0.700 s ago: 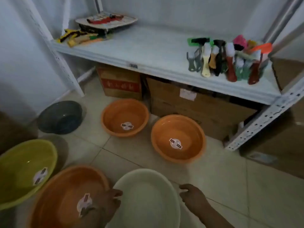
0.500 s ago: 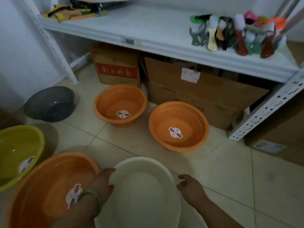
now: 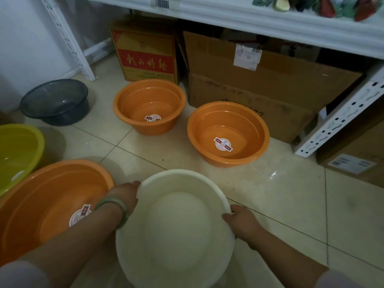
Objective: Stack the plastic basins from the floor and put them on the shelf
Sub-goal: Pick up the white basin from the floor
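A white basin (image 3: pixel 176 227) is at the bottom centre, tilted toward me. My left hand (image 3: pixel 124 196) grips its left rim and my right hand (image 3: pixel 242 222) grips its right rim. Beside it on the left lies a large orange basin (image 3: pixel 37 204) with a sticker inside. Two smaller orange basins stand on the tiled floor ahead, one at the middle (image 3: pixel 149 106) and one to the right (image 3: pixel 228 133). A yellow basin (image 3: pixel 18 152) shows at the left edge and a dark grey basin (image 3: pixel 55 100) sits further back. The white shelf (image 3: pixel 239 15) runs across the top.
Under the shelf stand a red-labelled cardboard box (image 3: pixel 147 55) and large brown boxes (image 3: pixel 259 84). A white perforated shelf post (image 3: pixel 340 117) slants down at the right, another (image 3: pixel 70 38) at the left. Several colourful tools lie on the shelf's right end (image 3: pixel 332 5).
The view has dropped closer to the floor. Both hands have closed on the white basin's rim, and the basin now tilts toward me.
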Motion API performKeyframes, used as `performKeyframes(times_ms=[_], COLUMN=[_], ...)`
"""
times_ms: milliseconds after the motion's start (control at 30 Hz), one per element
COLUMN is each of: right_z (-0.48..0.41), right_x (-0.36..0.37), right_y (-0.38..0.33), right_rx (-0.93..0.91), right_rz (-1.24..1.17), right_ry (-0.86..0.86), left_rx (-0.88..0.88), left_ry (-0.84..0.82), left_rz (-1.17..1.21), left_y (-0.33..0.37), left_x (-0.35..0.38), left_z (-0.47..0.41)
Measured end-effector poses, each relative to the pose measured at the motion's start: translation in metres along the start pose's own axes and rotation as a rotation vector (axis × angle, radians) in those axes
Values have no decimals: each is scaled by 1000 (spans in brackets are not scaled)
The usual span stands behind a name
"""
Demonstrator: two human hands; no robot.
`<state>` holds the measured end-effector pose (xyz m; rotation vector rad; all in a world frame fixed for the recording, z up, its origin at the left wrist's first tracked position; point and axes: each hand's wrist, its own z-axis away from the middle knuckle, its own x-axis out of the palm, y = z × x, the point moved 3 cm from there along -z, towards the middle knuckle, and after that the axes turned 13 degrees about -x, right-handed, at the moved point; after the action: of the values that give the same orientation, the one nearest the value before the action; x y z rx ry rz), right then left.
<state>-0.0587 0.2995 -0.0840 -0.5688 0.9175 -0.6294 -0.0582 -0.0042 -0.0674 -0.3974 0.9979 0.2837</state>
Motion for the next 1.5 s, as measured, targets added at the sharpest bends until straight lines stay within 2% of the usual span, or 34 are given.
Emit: performKeyframes(times_ms=[100, 167, 267, 333, 500, 833, 1000, 1133, 1267, 1400, 1500], right_z=[-2, -3, -7, -11, -18, -30, -34, -43, -58, -78, -96], right_x=[-14, -23, -31, -34, -31, -25, -23, -30, -44, -74, -102], right_y=[7, 13, 19, 19, 13, 4, -2, -5, -3, 2, 2], right_rx=[-3, 9, 38, 43, 46, 10, -14, -2, 82, 193, 175], right_rz=[-2, -25, -108, -168, -209, -77, -29, -148, -386, -593, -604], right_ry=[49, 93, 145, 150, 115, 126, 105, 130, 188, 373, 496], left_rx=[-25, -51, -79, -109, -159, -167, -167, -213, -256, -176, -104], left_ry=[-40, -143, -393, -447, -419, -302, -302, -219, -124, -29, -14], left_rz=[109, 180, 536, 709, 816, 438, 368, 453, 616, 660, 733], left_y=[4, 6, 11, 13, 9, 2, -1, -1, 4, 33, 65], left_x=[10, 20, 33, 29, 26, 23, 23, 12, -19, -63, -87], left_z=[2, 8, 18, 22, 16, 10, 7, 1, -15, -32, -43])
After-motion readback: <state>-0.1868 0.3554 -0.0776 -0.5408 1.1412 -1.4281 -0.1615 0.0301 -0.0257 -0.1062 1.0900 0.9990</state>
